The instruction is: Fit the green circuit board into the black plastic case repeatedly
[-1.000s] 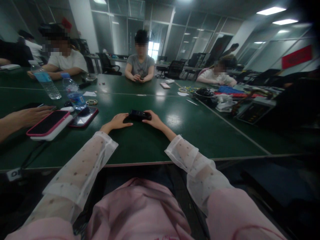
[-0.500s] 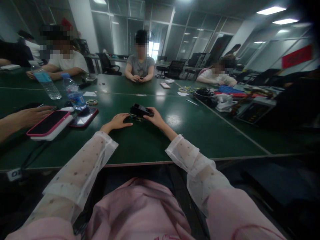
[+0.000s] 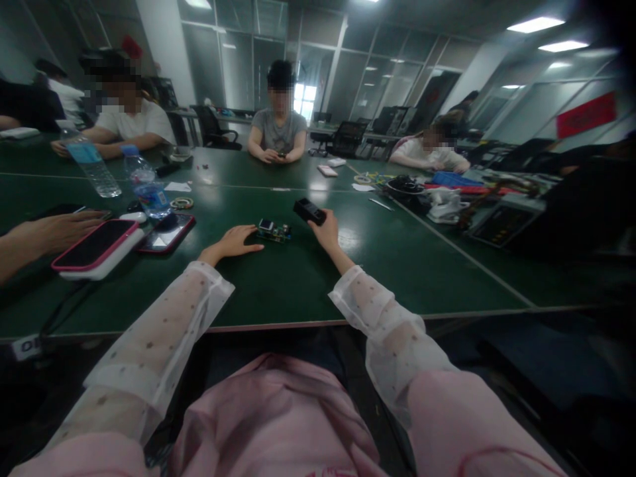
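Between my hands a small circuit board (image 3: 275, 231) with a little square screen lies on the green table (image 3: 278, 291). My left hand (image 3: 234, 241) rests just left of it, fingers stretched out and thumb apart; the fingertips reach the board's left edge, and whether they press on it I cannot tell. My right hand (image 3: 326, 230) grips a black plastic cover (image 3: 309, 211) with rectangular cutouts by its right end. The cover is tilted and apart from the board, to its upper right.
A pink-rimmed phone (image 3: 97, 245) on a white box, another phone (image 3: 167, 233), two water bottles (image 3: 148, 189) and a tape roll (image 3: 181, 203) lie left. A neighbour's hand (image 3: 64, 232) is at far left. Rightward are a pen (image 3: 381, 204), a plastic bag (image 3: 447, 204) and a metal box (image 3: 514, 218).
My right hand has lifted the black cover off the circuit board and moved it to the right. The board's screen now shows. My left hand has stayed in place.
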A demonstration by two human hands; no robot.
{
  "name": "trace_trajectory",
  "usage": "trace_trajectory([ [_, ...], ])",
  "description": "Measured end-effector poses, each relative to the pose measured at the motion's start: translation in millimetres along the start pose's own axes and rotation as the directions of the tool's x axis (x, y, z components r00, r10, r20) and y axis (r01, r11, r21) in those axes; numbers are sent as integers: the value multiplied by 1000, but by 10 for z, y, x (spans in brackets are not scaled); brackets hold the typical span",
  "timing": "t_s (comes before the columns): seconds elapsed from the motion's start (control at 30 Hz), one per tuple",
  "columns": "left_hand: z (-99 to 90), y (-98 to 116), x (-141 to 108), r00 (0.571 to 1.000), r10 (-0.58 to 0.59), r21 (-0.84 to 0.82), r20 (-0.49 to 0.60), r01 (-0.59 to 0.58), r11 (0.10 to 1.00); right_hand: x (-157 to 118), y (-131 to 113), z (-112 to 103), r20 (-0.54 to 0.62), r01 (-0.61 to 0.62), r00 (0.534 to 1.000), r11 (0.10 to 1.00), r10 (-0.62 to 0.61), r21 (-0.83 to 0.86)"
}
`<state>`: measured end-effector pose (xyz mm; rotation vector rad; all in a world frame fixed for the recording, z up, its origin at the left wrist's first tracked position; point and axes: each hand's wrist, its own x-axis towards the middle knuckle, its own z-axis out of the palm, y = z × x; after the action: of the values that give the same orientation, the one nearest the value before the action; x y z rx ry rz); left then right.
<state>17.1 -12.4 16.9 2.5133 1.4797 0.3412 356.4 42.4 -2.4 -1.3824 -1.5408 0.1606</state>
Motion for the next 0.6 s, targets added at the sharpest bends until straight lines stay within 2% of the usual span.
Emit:
trace_trajectory([
  [0.2, 2, 5, -1, 1000, -4, 2, -3, 4, 1000, -33, 31, 25, 126, -44, 990, 993, 57, -108],
  [0.6, 34, -39, 20, 1000, -8, 9, -4, 8, 1000, -53, 6, 54, 136, -49, 987, 974, 80, -219],
])
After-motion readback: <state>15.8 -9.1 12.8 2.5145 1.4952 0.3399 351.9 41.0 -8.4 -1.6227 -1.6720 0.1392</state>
